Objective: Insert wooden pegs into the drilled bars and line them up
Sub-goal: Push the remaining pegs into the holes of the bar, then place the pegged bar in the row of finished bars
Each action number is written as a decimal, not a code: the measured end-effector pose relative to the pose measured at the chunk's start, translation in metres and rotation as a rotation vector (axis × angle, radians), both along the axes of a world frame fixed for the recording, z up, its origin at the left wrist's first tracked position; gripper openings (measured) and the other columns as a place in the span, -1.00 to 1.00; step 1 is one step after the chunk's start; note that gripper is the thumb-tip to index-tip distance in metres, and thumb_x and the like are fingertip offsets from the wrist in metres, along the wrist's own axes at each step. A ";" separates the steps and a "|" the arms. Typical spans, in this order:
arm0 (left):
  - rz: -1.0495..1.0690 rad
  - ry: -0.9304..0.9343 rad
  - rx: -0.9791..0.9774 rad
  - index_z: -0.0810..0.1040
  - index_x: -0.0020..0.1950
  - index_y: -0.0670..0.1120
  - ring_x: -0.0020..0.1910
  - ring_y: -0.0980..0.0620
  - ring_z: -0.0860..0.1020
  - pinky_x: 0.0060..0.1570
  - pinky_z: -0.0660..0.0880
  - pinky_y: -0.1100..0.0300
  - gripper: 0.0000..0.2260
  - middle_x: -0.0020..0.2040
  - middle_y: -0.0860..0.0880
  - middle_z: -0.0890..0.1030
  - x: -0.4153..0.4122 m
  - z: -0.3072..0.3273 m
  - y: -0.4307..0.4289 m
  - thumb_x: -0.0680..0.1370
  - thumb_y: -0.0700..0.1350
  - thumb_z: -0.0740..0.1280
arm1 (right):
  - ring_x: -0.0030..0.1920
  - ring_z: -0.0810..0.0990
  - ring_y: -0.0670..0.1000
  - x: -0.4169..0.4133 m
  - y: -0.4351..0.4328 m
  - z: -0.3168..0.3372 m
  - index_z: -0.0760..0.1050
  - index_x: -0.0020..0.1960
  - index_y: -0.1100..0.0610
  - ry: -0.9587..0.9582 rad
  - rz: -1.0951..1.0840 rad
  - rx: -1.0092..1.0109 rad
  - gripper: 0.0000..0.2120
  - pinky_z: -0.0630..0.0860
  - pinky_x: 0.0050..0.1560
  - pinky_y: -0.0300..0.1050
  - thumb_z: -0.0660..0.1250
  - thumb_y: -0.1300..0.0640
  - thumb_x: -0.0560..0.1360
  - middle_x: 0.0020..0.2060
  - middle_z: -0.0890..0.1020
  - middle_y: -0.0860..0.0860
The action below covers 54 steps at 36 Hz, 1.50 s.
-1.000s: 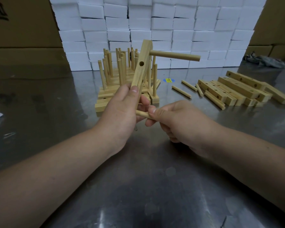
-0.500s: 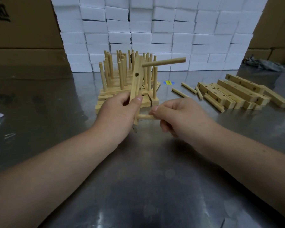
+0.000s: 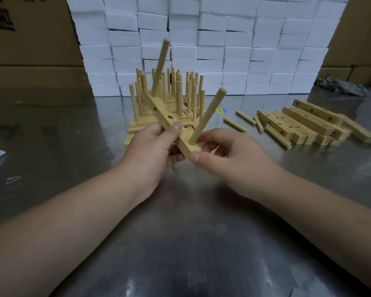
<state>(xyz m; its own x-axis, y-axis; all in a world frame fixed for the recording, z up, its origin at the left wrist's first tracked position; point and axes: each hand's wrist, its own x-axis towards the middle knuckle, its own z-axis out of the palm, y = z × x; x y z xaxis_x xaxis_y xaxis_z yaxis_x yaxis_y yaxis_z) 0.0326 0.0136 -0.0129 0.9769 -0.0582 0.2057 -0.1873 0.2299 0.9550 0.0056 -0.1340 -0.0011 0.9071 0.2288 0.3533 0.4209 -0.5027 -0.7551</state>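
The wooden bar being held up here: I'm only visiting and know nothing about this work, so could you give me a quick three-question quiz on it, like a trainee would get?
1. True or false: the held bar carries no pegs yet.
2. Where do the unfilled bars lie? A. On the white boxes. B. On the table, to the person's right. C. Under the held bar.
3. Fill in: between its near peg and far peg, the held bar shows ___ open holes.
Key: 1 false, it carries two pegs; 2 B; 3 two.
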 end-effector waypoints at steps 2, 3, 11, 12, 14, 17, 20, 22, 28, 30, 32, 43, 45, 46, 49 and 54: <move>-0.008 -0.001 0.020 0.57 -0.08 -0.10 -0.29 0.08 0.63 -0.36 0.52 0.29 -0.85 -0.25 -0.02 0.67 0.000 -0.001 0.000 0.59 -0.12 0.22 | -0.39 0.41 -0.23 -0.001 0.001 0.000 0.52 0.09 -0.08 0.006 0.024 -0.045 -0.67 0.35 -0.34 -0.37 0.35 -0.11 0.34 -0.31 0.50 -0.16; -0.014 -0.002 0.025 0.57 -0.07 -0.10 -0.27 0.07 0.64 -0.35 0.52 0.28 -0.85 -0.24 -0.03 0.68 0.000 -0.001 0.000 0.59 -0.12 0.22 | -0.39 0.41 -0.23 -0.001 0.001 0.000 0.53 0.09 -0.07 0.005 0.028 -0.041 -0.70 0.35 -0.35 -0.37 0.35 -0.07 0.37 -0.32 0.50 -0.16; -0.069 0.006 0.029 0.57 -0.02 -0.14 -0.17 0.00 0.65 -0.35 0.53 0.28 -0.87 -0.15 -0.08 0.69 -0.001 0.000 -0.003 0.58 -0.14 0.24 | -0.36 0.41 -0.19 0.000 -0.001 0.000 0.49 -0.13 -0.16 -0.045 0.036 -0.064 -0.93 0.36 -0.31 -0.28 0.34 -0.05 0.39 -0.32 0.51 -0.10; -0.072 0.007 0.029 0.56 -0.02 -0.14 -0.16 -0.02 0.65 -0.35 0.53 0.28 -0.87 -0.14 -0.09 0.69 -0.001 0.000 -0.002 0.57 -0.15 0.24 | -0.37 0.41 -0.20 0.001 -0.001 0.000 0.49 -0.13 -0.17 -0.049 0.036 -0.070 -0.92 0.35 -0.33 -0.30 0.35 -0.05 0.39 -0.31 0.52 -0.10; -0.079 0.003 0.034 0.56 -0.04 -0.13 -0.19 0.02 0.66 -0.37 0.52 0.29 -0.89 -0.18 -0.07 0.69 -0.002 0.000 -0.002 0.57 -0.15 0.25 | -0.39 0.41 -0.22 0.000 -0.001 0.000 0.47 -0.15 -0.22 -0.041 0.049 -0.056 -0.89 0.33 -0.38 -0.37 0.38 -0.04 0.39 -0.30 0.52 -0.11; -0.096 -0.004 0.049 0.55 -0.05 -0.12 -0.24 0.07 0.65 -0.39 0.52 0.29 -0.90 -0.22 -0.04 0.69 -0.003 0.000 -0.002 0.56 -0.16 0.26 | -0.34 0.46 -0.25 0.000 -0.001 0.000 0.43 -0.23 -0.25 -0.031 0.051 -0.072 -0.86 0.39 -0.34 -0.38 0.39 -0.06 0.36 -0.26 0.57 -0.11; -0.109 -0.011 0.069 0.56 -0.01 -0.12 -0.19 0.03 0.65 -0.32 0.56 0.26 -0.89 -0.17 -0.06 0.69 -0.003 -0.001 -0.002 0.56 -0.15 0.26 | -0.35 0.46 -0.21 0.000 -0.001 0.001 0.53 -0.18 -0.09 -0.001 0.043 -0.089 -0.87 0.45 -0.29 -0.25 0.39 -0.11 0.32 -0.26 0.60 -0.06; -0.132 -0.023 0.094 0.56 0.02 -0.12 -0.21 0.06 0.64 -0.32 0.55 0.27 -0.88 -0.19 -0.03 0.69 -0.004 -0.001 -0.003 0.56 -0.16 0.25 | -0.40 0.44 -0.22 0.000 -0.002 0.001 0.58 -0.11 0.05 0.014 0.020 -0.109 -0.74 0.41 -0.36 -0.29 0.39 -0.10 0.31 -0.33 0.59 -0.06; -0.144 -0.063 0.172 0.56 0.10 -0.14 -0.10 0.00 0.65 -0.20 0.58 0.20 -0.83 -0.07 -0.09 0.68 -0.006 -0.002 -0.004 0.56 -0.20 0.24 | -0.30 0.54 -0.26 0.002 -0.003 0.000 0.62 -0.11 -0.01 0.064 -0.015 -0.132 -0.77 0.44 -0.37 -0.39 0.36 -0.09 0.32 -0.32 0.63 -0.12; -0.141 -0.076 0.217 0.57 0.10 -0.12 -0.07 -0.04 0.64 -0.11 0.58 0.15 -0.83 -0.02 -0.11 0.67 -0.006 -0.002 -0.004 0.57 -0.18 0.24 | -0.29 0.57 -0.24 0.002 -0.004 0.001 0.63 -0.14 0.01 0.083 -0.019 -0.081 -0.81 0.48 -0.33 -0.36 0.37 -0.06 0.33 -0.33 0.64 -0.15; -0.148 -0.095 0.251 0.59 0.06 -0.05 -0.20 0.08 0.61 -0.20 0.54 0.27 -0.84 -0.09 -0.03 0.67 -0.008 -0.002 -0.004 0.57 -0.18 0.23 | -0.35 0.57 -0.17 0.002 -0.005 0.002 0.64 -0.17 0.02 0.098 -0.051 -0.037 -0.83 0.51 -0.30 -0.23 0.37 -0.05 0.32 -0.36 0.65 -0.11; -0.078 -0.081 0.296 0.55 -0.08 0.07 -0.34 0.12 0.56 -0.26 0.51 0.21 -0.86 -0.19 0.08 0.60 -0.009 -0.002 -0.005 0.56 -0.16 0.26 | -0.55 0.43 -0.16 0.021 -0.040 0.015 0.57 -0.32 0.04 -0.021 -0.475 0.127 -0.88 0.38 -0.46 -0.21 0.37 0.07 0.38 -0.53 0.55 -0.05; -0.076 -0.080 0.309 0.55 -0.09 0.07 -0.34 0.11 0.56 -0.26 0.51 0.20 -0.86 -0.20 0.09 0.60 -0.009 -0.002 -0.004 0.56 -0.16 0.26 | -0.52 0.42 -0.09 0.029 -0.047 0.013 0.58 -0.31 0.10 0.023 -0.532 0.064 -0.87 0.36 -0.41 -0.18 0.36 0.09 0.38 -0.51 0.53 -0.02; -0.075 -0.080 0.312 0.56 -0.09 0.06 -0.34 0.11 0.56 -0.26 0.51 0.20 -0.86 -0.21 0.09 0.60 -0.009 -0.002 -0.004 0.56 -0.16 0.26 | -0.50 0.43 -0.05 0.032 -0.050 0.010 0.59 -0.30 0.12 0.057 -0.552 0.027 -0.86 0.36 -0.39 -0.17 0.36 0.09 0.38 -0.51 0.52 -0.01; -0.074 -0.076 0.323 0.56 -0.09 0.04 -0.35 0.13 0.56 -0.27 0.50 0.22 -0.86 -0.23 0.10 0.60 -0.009 -0.002 -0.005 0.56 -0.17 0.26 | -0.40 0.50 0.08 0.040 -0.054 0.004 0.62 -0.23 0.23 0.142 -0.613 -0.092 -0.79 0.44 -0.31 -0.10 0.34 0.07 0.37 -0.45 0.57 0.11; -0.073 -0.072 0.346 0.57 -0.10 0.02 -0.37 0.15 0.55 -0.30 0.49 0.26 -0.85 -0.25 0.10 0.59 -0.010 -0.003 -0.004 0.57 -0.17 0.24 | -0.29 0.58 0.12 0.045 -0.052 0.001 0.63 -0.14 0.24 0.172 -0.632 -0.295 -0.72 0.49 -0.28 -0.08 0.32 0.02 0.38 -0.20 0.66 0.20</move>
<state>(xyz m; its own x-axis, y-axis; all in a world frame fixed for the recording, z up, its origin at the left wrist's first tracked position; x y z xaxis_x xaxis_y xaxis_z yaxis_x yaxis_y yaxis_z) 0.0230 0.0095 -0.0159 0.9514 -0.2058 0.2293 -0.2517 -0.0896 0.9637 0.0510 -0.1865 -0.0003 0.9350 -0.2945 0.1974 -0.1310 -0.8044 -0.5794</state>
